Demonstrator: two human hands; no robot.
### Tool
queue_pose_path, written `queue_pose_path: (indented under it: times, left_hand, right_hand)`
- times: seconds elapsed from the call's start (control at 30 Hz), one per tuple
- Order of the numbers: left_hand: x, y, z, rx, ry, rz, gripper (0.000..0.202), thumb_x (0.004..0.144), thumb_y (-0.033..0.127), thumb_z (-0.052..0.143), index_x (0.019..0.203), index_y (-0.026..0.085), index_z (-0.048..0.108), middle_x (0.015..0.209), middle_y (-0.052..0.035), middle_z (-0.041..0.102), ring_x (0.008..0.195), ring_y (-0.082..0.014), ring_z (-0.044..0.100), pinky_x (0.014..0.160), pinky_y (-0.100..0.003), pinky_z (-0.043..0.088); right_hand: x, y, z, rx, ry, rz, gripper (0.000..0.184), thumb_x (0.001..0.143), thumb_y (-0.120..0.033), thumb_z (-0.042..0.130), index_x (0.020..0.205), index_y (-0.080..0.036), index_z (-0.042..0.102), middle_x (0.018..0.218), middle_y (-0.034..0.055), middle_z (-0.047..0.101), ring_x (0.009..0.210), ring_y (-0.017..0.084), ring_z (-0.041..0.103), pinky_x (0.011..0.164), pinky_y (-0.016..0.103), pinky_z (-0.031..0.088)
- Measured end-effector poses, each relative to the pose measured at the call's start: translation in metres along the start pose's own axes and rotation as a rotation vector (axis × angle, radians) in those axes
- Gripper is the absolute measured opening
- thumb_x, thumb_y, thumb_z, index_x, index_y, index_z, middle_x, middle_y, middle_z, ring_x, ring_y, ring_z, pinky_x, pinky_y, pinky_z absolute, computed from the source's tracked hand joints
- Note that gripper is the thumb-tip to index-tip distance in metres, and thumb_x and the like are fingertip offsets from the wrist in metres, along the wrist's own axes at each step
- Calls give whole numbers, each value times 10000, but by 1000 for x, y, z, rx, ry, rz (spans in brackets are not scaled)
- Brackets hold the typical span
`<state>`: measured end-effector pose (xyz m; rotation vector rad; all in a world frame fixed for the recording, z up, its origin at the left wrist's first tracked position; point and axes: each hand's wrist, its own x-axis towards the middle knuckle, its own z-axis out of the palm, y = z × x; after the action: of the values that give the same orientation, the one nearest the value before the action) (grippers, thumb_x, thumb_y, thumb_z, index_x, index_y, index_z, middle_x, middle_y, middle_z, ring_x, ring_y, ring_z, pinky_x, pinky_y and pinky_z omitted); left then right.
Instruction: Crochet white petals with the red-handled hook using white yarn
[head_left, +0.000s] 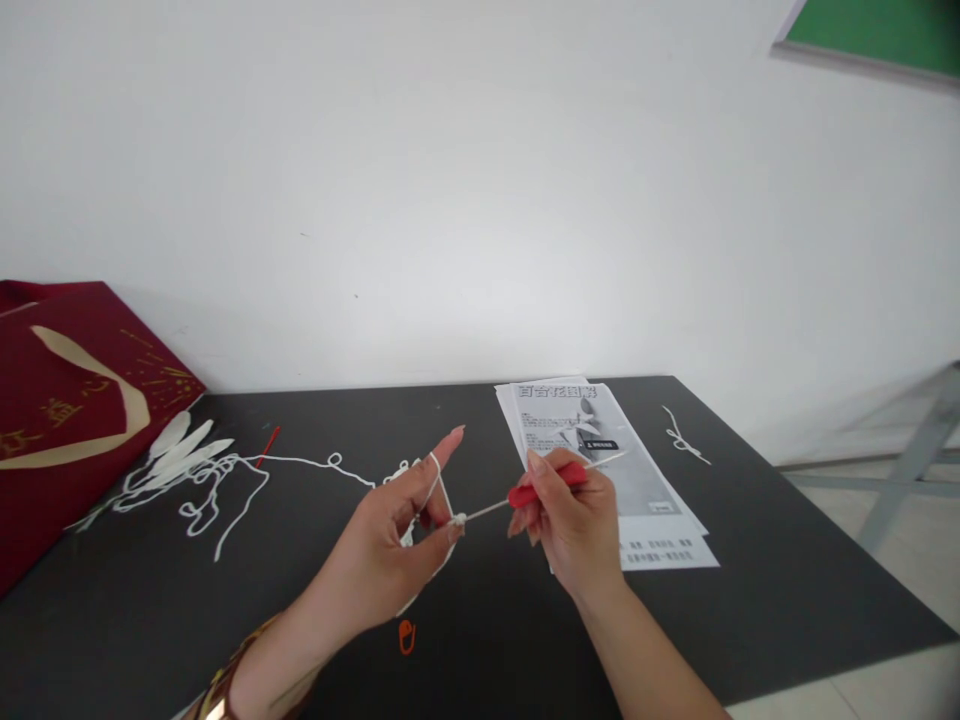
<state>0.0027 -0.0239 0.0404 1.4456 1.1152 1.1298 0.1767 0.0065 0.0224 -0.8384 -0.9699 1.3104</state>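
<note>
My right hand (574, 510) grips a crochet hook (525, 494) by its red handle, the thin metal shaft pointing left. The hook's tip meets a small piece of white crochet work (459, 519), which my left hand (397, 545) pinches between thumb and a finger. White yarn (442, 480) runs taut over the raised left index finger down to the work. More yarn lies behind and below the left hand, partly hidden by it. An orange stitch marker (406, 637) lies on the table just below my left hand.
On the black table (480, 650), finished white petal-like pieces (180, 445) and tangled yarn lie left, by a thin red stick (268, 447). A dark red gift bag (82, 420) stands at far left. Printed sheets (652, 500) lie behind my right hand; a yarn scrap (684, 440) is farther right.
</note>
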Motion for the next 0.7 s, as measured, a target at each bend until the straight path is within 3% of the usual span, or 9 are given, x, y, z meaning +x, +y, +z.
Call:
queue_pose_path:
  times: [0.07,0.13,0.37,0.7]
  left_hand:
    - [0,1,0,-133,-17,-50,608,754,121,687,1330,246,536,638,50,508,613,-138,509,642,-291,410]
    - [0,3,1,-287,-29,-117,771,766,151,708,1446,299,376,659,54,525,579,-103,458,577,-243,368]
    - [0,6,0,-573,-40,-229,879,728,144,770,1446,400,333,673,54,537,558,-68,443,519,-194,330]
    - [-1,9,-1,-589,-17,-245,907,724,130,761,1449,427,304,677,54,542,530,-65,459,492,-176,339]
  right_hand:
    - [3,1,2,78,0,87,320,796,-378,714,592,-158,604,391,-49,580,278,64,490,290,141,438]
    - [6,1,5,167,-2,169,316,759,-387,743,590,-156,610,395,-55,575,271,54,451,287,155,463]
    - [4,1,10,319,6,300,274,715,-358,788,631,-142,642,447,-49,613,306,37,457,313,137,486]
    - [2,-2,8,215,17,136,272,752,-367,757,642,-149,637,440,-43,613,310,61,509,326,145,489]
